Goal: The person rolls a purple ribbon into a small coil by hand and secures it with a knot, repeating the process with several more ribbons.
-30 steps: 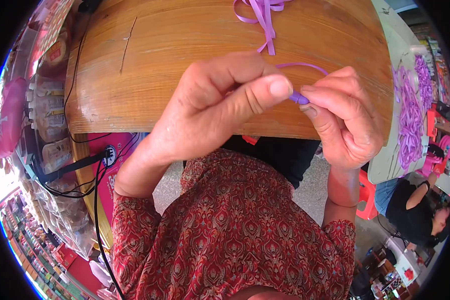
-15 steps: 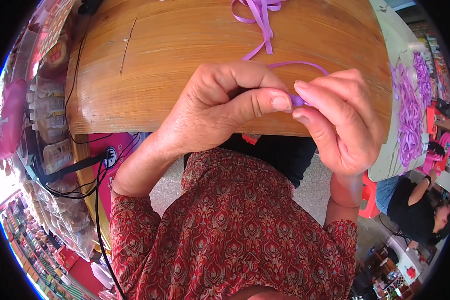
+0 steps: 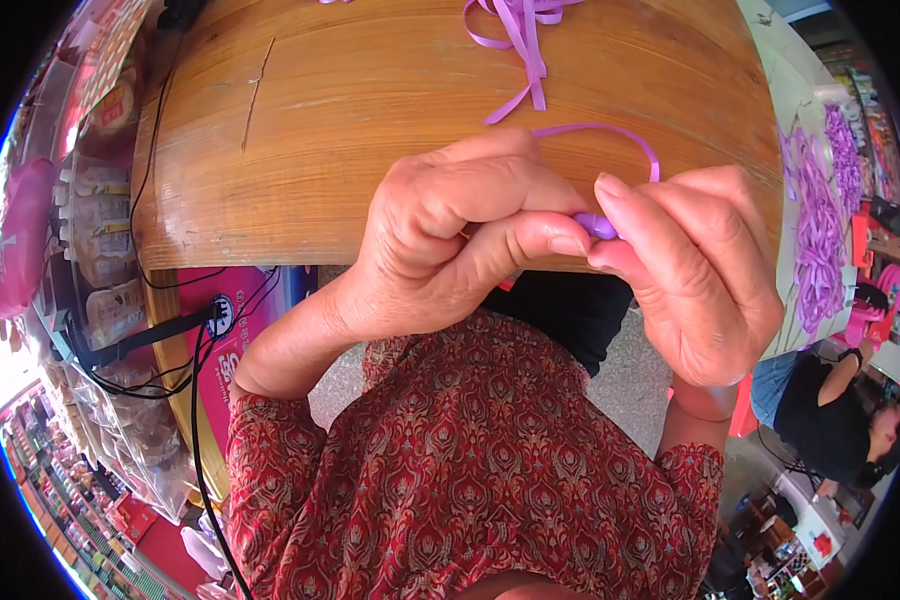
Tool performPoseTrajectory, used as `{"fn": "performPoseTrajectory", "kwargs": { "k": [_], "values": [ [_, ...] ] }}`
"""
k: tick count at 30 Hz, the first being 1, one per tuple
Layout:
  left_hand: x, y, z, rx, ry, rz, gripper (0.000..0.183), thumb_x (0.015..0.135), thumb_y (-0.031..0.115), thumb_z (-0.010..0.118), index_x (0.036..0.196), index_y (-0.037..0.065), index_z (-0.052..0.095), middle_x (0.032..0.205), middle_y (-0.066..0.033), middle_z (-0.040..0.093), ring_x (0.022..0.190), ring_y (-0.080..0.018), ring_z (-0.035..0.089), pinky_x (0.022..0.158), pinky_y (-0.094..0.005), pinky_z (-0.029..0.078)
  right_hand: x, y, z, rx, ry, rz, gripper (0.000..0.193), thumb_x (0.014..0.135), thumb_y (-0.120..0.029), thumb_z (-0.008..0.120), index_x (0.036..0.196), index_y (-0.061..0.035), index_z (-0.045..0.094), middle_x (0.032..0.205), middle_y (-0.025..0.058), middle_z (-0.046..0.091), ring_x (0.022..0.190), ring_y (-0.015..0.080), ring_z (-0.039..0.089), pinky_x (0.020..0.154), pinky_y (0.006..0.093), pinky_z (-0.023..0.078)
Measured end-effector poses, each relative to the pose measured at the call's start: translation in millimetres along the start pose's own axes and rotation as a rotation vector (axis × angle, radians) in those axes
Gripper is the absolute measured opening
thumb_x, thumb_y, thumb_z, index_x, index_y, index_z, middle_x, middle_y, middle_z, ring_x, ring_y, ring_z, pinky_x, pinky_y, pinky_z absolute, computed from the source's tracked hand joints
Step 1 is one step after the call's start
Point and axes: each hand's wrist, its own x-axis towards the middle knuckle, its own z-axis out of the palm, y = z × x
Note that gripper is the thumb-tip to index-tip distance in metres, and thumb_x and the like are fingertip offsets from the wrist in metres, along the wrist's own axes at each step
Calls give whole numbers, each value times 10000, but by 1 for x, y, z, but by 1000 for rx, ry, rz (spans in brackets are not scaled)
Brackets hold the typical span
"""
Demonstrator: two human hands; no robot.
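While a red patterned garment fills the bottom of the frame, the person's two bare hands meet just above it at centre. Curled with its thumb pressed forward, the left hand pinches one end of a thin purple ribbon, and the right hand, at centre right, pinches the same small folded bit from the other side, the fingertips of both hands touching around it. From that pinch the ribbon rises in a narrow loop over the wooden table, arching towards the upper right of the hands. Farther up, at the top centre of the frame, a loose bundle of purple ribbon strips lies on the table, well apart from the hands. At the far right edge, a heap of purple ribbons rests on a pale surface, and black cables hang at the left.
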Motion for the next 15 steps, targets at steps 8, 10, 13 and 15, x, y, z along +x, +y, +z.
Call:
{"fn": "performPoseTrajectory", "kwargs": {
  "k": [8, 10, 13, 15],
  "values": [
    [-2, 3, 0, 213, -9, 114, 137, 752, 96, 697, 855, 15, 657, 718, -70, 586, 635, -200, 557, 559, -286, 439, 0, -6, -2, -102, -41, -41, 392, 601, -31, 741, 968, 52, 633, 795, 107, 591, 669, 226, 539, 532, 301, 420],
    [-3, 3, 0, 239, -2, 141, 159, 736, 112, 707, 850, 14, 655, 717, -70, 581, 626, -207, 555, 552, -286, 432, 1, -6, -6, -89, -87, -60, 349, 592, -43, 749, 906, 47, 625, 768, 94, 574, 650, 222, 523, 514, 307, 396],
    [-3, 1, -1, 255, -33, 192, 188, 709, 131, 718, 843, 17, 653, 712, -62, 573, 606, -198, 550, 535, -281, 417, 8, -11, -14, -59, -206, -30, 338, 579, -40, 759, 873, 42, 613, 743, 86, 557, 626, 221, 501, 506, 313, 386],
    [-1, 0, 0, 211, -43, 288, 196, 673, 123, 732, 825, 25, 654, 704, -44, 564, 577, -181, 532, 502, -278, 397, 10, -8, -18, -3, -226, -37, 319, 587, -61, 756, 853, 40, 613, 731, 84, 548, 615, 221, 491, 503, 314, 381]
  ]
}}
